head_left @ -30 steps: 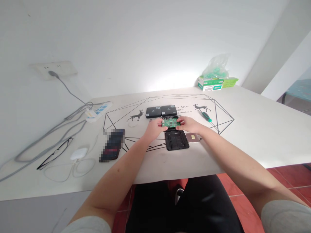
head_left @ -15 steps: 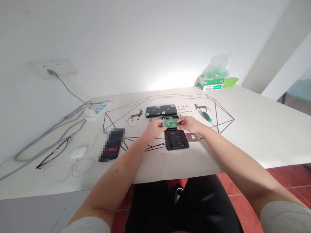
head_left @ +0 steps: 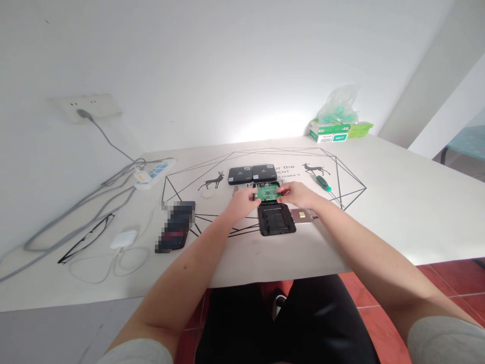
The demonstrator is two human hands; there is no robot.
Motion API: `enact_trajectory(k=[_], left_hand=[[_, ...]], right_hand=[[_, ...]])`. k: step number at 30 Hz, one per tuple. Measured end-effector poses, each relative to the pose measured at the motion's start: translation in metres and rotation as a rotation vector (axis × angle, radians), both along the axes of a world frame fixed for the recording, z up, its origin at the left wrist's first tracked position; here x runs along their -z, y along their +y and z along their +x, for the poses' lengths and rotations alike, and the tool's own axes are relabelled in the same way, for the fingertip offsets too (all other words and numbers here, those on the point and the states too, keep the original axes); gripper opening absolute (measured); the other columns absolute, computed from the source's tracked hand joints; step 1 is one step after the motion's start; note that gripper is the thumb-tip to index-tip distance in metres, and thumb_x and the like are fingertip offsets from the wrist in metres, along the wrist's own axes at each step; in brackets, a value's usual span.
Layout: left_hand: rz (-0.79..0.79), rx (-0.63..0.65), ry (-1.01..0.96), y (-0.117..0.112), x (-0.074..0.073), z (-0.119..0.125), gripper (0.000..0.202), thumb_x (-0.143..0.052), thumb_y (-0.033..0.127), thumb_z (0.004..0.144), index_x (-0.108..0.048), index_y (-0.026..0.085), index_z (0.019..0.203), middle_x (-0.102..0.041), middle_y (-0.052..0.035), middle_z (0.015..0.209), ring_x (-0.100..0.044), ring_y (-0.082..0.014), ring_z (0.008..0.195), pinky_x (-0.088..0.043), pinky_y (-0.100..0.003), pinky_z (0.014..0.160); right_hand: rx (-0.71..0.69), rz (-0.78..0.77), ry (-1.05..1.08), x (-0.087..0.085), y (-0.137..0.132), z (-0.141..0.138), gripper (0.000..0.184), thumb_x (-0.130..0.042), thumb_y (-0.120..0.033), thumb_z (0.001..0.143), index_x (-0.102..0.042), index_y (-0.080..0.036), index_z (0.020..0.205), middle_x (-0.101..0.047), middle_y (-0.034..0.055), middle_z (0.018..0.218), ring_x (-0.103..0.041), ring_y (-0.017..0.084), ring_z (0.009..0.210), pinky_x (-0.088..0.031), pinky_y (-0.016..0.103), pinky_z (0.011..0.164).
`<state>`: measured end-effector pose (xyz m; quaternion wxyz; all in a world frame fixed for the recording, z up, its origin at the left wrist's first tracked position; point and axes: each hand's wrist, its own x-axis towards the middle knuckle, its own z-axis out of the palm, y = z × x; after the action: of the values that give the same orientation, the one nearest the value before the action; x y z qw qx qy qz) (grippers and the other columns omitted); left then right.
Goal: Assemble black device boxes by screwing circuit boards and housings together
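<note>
Between my two hands is a green circuit board, lying at a black plastic case half. My left hand grips the board's left edge with thumb and fingertips. At the opposite edge, my right hand pinches it the same way. Whether the board is seated in the case or slightly raised, I cannot tell. Nearer to me lies a flat black cover, its ribbed inside facing up. Beside that cover, under my right wrist, rests a metal plate with a small yellowish pad.
Two closed black boxes sit behind the board. A green-handled screwdriver lies to the right. On the left are a phone, glasses, a white charger and a power strip. Green-white cartons stand at the back right.
The view has shifted very slightly. Both hands stay at the board's edges, with no clear movement of the board or the parts around it.
</note>
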<state>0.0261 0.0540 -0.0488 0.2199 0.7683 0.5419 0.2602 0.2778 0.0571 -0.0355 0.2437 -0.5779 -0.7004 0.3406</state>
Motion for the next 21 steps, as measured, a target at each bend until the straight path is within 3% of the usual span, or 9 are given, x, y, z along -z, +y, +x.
enact_trajectory(k=[6,13,17,21], left_hand=[[0.099,0.016,0.128,-0.003,-0.002,0.004,0.024,-0.065,0.027,0.094,-0.082,0.019,0.107,-0.077,-0.0102,0.113,-0.074,-0.0277,0.098,-0.059,-0.040,0.097],[0.086,0.086,0.173,-0.006,-0.001,0.001,0.023,-0.062,0.030,0.098,-0.079,0.018,0.106,-0.071,-0.0139,0.124,-0.071,-0.0302,0.111,-0.056,-0.042,0.106],[0.078,0.094,0.175,-0.006,-0.002,-0.001,0.025,-0.064,0.031,0.097,-0.078,0.018,0.113,-0.069,-0.0143,0.125,-0.068,-0.0317,0.119,-0.054,-0.043,0.110],[0.064,0.085,0.180,-0.008,-0.003,-0.001,0.034,-0.066,0.035,0.097,-0.076,0.016,0.124,-0.071,-0.0142,0.121,-0.068,-0.0332,0.116,-0.055,-0.043,0.105]], right_hand=[[0.000,-0.022,-0.028,0.000,0.002,0.002,0.035,-0.086,-0.028,0.080,-0.083,-0.016,0.113,-0.085,0.0095,0.110,-0.079,0.026,0.102,-0.057,0.035,0.098],[-0.109,0.058,-0.110,0.001,0.001,0.004,0.017,-0.079,-0.033,0.086,-0.085,-0.020,0.096,-0.085,0.0046,0.097,-0.077,0.025,0.091,-0.057,0.035,0.088],[-0.144,0.110,-0.177,0.001,0.001,0.004,0.019,-0.078,-0.036,0.087,-0.083,-0.021,0.098,-0.084,0.0054,0.100,-0.074,0.025,0.092,-0.055,0.033,0.088],[-0.160,0.117,-0.219,-0.007,0.000,0.014,0.023,-0.075,-0.034,0.088,-0.077,-0.022,0.107,-0.080,0.0082,0.114,-0.072,0.024,0.095,-0.053,0.034,0.089]])
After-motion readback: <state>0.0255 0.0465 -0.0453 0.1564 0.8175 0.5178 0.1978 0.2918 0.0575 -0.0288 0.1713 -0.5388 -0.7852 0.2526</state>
